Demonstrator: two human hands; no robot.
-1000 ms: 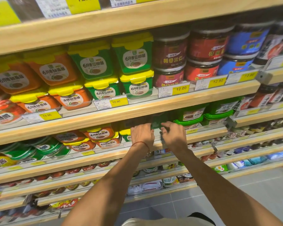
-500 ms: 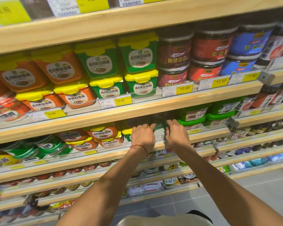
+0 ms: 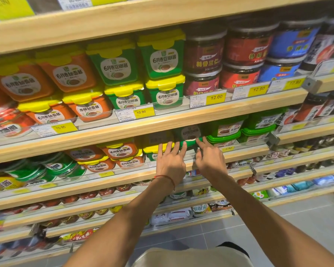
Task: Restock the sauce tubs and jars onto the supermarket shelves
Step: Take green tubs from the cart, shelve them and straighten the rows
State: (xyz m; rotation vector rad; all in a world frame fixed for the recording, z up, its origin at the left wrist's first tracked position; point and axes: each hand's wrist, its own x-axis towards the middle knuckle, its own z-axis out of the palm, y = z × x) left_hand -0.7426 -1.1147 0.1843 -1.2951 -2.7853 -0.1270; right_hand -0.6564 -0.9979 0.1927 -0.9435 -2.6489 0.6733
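Observation:
A green sauce tub (image 3: pixel 189 134) with a round white label sits on the middle shelf (image 3: pixel 104 138), just under the shelf board above it. My left hand (image 3: pixel 170 164) reaches it with straight, spread fingers; the fingertips touch its front and the yellow lid (image 3: pixel 152 150) of the tub beside it. My right hand (image 3: pixel 210 160) touches the tub's right front corner with a straight index finger, its lower fingers bent at the shelf's price rail. Neither hand wraps around the tub.
Orange tubs with yellow lids (image 3: pixel 120 151) stand left of my hands, green-lidded tubs (image 3: pixel 223 135) right. The shelf above holds orange and green tubs (image 3: pixel 162 54) and round jars (image 3: pixel 204 53). Lower shelves carry jars and packets. Grey tiled floor (image 3: pixel 278 224) lies below.
Both hands gripped the green tub at the shelf's front; now their fingers have straightened and the tub sits further in on the shelf.

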